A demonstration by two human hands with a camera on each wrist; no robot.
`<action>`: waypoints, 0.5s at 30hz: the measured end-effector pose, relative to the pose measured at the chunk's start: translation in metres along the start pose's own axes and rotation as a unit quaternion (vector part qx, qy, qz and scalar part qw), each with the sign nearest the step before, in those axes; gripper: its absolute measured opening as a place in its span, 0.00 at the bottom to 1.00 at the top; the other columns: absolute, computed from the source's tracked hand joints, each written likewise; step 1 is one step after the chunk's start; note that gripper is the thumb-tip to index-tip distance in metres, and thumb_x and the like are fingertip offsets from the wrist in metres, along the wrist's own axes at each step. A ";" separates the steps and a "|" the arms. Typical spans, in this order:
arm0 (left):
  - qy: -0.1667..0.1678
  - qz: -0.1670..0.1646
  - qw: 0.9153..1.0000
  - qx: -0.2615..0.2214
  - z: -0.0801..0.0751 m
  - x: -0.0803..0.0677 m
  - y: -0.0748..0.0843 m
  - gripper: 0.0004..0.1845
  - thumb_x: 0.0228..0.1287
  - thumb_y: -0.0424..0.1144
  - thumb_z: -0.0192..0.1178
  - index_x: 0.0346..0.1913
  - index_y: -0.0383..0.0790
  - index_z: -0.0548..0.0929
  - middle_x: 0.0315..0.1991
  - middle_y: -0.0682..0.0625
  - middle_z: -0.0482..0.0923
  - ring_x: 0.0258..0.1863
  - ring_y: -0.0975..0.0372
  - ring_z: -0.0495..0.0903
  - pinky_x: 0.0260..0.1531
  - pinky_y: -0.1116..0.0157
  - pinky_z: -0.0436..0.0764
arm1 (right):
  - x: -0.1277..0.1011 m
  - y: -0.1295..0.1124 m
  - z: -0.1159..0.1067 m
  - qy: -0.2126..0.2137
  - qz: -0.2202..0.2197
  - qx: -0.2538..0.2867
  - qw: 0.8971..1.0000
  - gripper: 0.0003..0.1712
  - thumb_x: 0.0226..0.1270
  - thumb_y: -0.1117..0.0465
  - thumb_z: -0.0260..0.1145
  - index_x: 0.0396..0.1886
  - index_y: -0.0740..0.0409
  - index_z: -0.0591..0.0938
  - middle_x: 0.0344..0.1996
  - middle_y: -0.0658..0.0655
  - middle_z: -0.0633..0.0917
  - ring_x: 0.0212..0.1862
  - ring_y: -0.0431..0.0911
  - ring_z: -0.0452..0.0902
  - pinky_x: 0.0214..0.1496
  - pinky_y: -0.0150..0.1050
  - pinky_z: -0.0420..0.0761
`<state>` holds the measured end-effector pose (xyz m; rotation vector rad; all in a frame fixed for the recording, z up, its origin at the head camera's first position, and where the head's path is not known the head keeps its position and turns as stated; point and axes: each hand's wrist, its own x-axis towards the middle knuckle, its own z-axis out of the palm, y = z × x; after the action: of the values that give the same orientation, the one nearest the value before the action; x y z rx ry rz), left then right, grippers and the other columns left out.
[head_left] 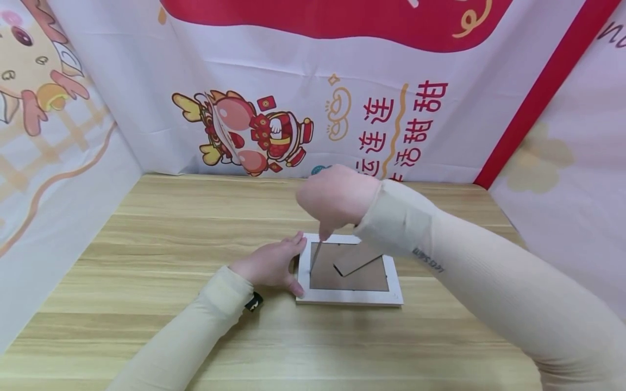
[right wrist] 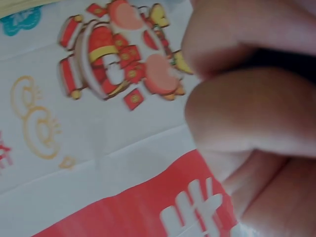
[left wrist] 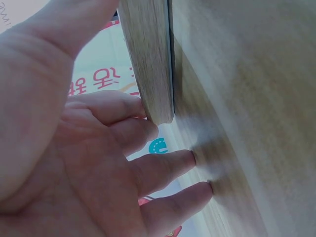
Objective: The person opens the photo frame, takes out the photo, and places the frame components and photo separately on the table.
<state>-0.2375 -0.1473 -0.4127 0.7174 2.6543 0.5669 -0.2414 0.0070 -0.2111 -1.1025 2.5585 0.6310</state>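
A white picture frame [head_left: 349, 297] lies face down on the wooden table, its brown backing board [head_left: 325, 279] showing. The board's brown stand leg [head_left: 356, 260] slants across it, partly hidden behind the right wrist. My left hand [head_left: 271, 264] holds the frame's left side, thumb near the front corner and fingers at the far corner. The left wrist view shows that hand's fingertips [left wrist: 185, 157] down by the frame's edge [left wrist: 150, 64]. Above the frame my right hand [head_left: 337, 195] grips a screwdriver [head_left: 316, 257], its thin shaft pointing down to the backing's left edge. Curled fingers hide most of the handle.
Small dark tabs [head_left: 387, 277] sit along the backing's edge. The wooden table [head_left: 195, 217] meets a printed cloth [head_left: 283, 54] at the back, and more cloth hangs at both sides. A black strap [head_left: 254, 301] is at the left wrist.
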 end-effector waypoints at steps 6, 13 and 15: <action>-0.002 -0.012 1.000 0.015 0.003 0.002 -0.001 0.65 0.40 0.57 0.79 0.77 0.33 0.53 0.78 0.38 0.43 0.75 0.47 0.51 0.71 0.53 0.57 | -0.016 0.037 0.017 0.000 0.033 0.089 0.996 0.14 0.56 0.44 0.76 0.30 0.48 0.85 0.26 0.44 0.84 0.31 0.42 0.79 0.34 0.39 0.80; 0.006 -0.009 1.000 0.018 0.004 0.003 -0.003 0.67 0.38 0.58 0.80 0.77 0.35 0.53 0.78 0.39 0.44 0.75 0.46 0.52 0.71 0.53 0.57 | -0.043 0.087 0.071 0.084 0.024 0.171 0.981 0.10 0.67 0.47 0.69 0.36 0.47 0.81 0.27 0.44 0.80 0.31 0.42 0.75 0.36 0.41 0.75; 0.005 -0.009 1.000 0.023 0.004 0.002 -0.002 0.67 0.38 0.59 0.79 0.77 0.34 0.53 0.78 0.39 0.44 0.75 0.47 0.52 0.71 0.54 0.57 | -0.050 0.098 0.093 0.127 0.020 0.198 0.972 0.09 0.68 0.50 0.68 0.38 0.48 0.79 0.27 0.45 0.79 0.30 0.41 0.73 0.35 0.41 0.75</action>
<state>-0.2386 -0.1470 -0.4172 0.7061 2.6886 0.5064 -0.2725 0.1442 -0.2435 -1.0448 2.7555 -0.0258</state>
